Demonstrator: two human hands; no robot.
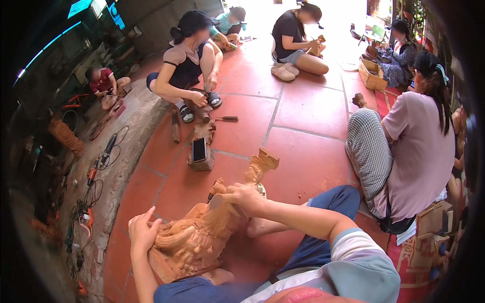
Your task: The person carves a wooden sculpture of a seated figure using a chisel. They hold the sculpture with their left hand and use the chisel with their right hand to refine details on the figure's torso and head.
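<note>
Bracing a carved wooden figure (202, 232) across the lap: long axis runs from lower left up to its head at upper right. Left hand (143, 233) lies on the lower carved end, fingers spread flat against it. Right hand (246, 197) sits nearer the upper part, fingers closed round a small tool, blade hidden. Red tile floor (303, 121) beneath; other people sit around carving.

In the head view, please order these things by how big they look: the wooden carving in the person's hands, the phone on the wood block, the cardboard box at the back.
1. Wooden carving, nearest the camera.
2. Cardboard box.
3. Phone; nearness makes 2 and 3 unsure.
</note>
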